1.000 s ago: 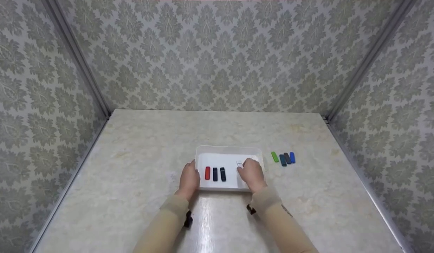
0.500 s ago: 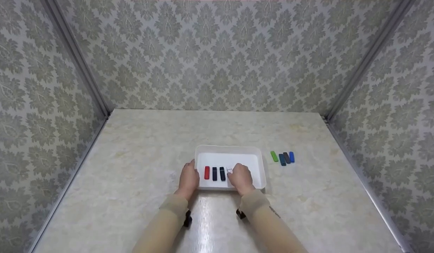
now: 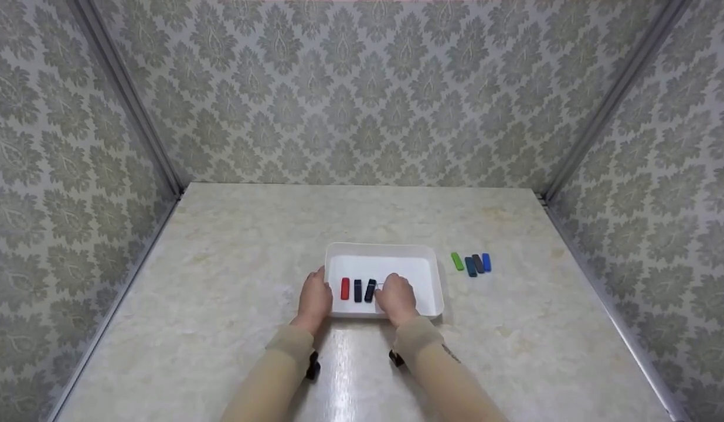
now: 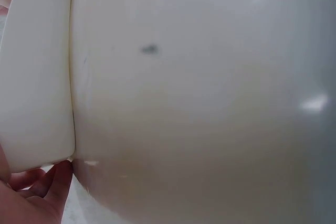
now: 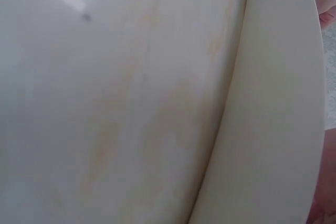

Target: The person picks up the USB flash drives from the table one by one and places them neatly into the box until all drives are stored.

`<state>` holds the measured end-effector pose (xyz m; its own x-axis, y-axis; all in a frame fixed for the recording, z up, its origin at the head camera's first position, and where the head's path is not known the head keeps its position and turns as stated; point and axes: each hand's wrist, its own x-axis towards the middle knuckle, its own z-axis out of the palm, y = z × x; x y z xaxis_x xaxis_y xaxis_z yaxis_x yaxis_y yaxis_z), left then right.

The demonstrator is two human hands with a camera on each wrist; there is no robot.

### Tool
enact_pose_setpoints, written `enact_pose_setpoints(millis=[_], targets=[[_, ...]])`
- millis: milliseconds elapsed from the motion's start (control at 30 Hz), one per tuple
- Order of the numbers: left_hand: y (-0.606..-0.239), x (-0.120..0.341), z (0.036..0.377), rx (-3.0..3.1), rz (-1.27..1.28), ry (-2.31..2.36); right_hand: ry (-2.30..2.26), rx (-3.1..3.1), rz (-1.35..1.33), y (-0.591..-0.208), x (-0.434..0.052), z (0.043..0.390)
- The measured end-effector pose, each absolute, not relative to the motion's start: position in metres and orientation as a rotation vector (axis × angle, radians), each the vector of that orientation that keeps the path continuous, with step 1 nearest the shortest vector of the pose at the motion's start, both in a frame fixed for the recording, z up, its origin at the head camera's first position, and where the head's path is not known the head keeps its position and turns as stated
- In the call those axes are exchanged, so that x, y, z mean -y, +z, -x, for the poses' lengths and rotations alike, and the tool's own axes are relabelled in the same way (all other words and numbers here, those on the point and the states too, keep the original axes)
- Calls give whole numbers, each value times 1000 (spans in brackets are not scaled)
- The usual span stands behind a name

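A white plastic tray [image 3: 429, 258] stands on the table in the head view. My left hand [image 3: 316, 300] holds its left side; in the left wrist view bent fingers [image 4: 62, 177] touch the foot of the tray wall. Inside the tray a red stick [image 3: 344, 288], a dark navy stick [image 3: 357, 291] and a black stick [image 3: 370, 291] lie in a row, shaped like USB flash drives. My right hand [image 3: 397, 296] is low in the tray, pinching a small white USB stick [image 3: 380, 285] just right of the black one. The hand covers most of it.
Right of the tray, a green stick [image 3: 457, 261], a teal stick [image 3: 471, 266], a brown-grey stick [image 3: 478, 264] and a blue stick [image 3: 486, 262] lie on the marbled table [image 3: 250, 234]. Patterned walls [image 3: 362, 88] enclose its back and sides.
My right hand has moved left across the tray with the white USB stick, up to the black stick. The black stick has turned slightly. My left hand has stayed at the tray's side.
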<state>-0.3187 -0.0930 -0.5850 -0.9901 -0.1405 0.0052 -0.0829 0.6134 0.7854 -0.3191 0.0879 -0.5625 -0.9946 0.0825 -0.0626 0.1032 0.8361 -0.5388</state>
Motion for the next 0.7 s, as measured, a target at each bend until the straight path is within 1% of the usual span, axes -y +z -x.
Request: enact_pose_setpoints(millis=[167, 500, 700], targets=[[-585, 94, 317, 2769, -149, -1262, -838, -2994, -144, -561, -86, 318], [-584, 93, 318, 2783, -181, -1287, -809, -3029, -103, -563, -84, 317], [-585, 94, 319, 2754, -154, -1286, -825, -3052, -74, -565, -84, 316]])
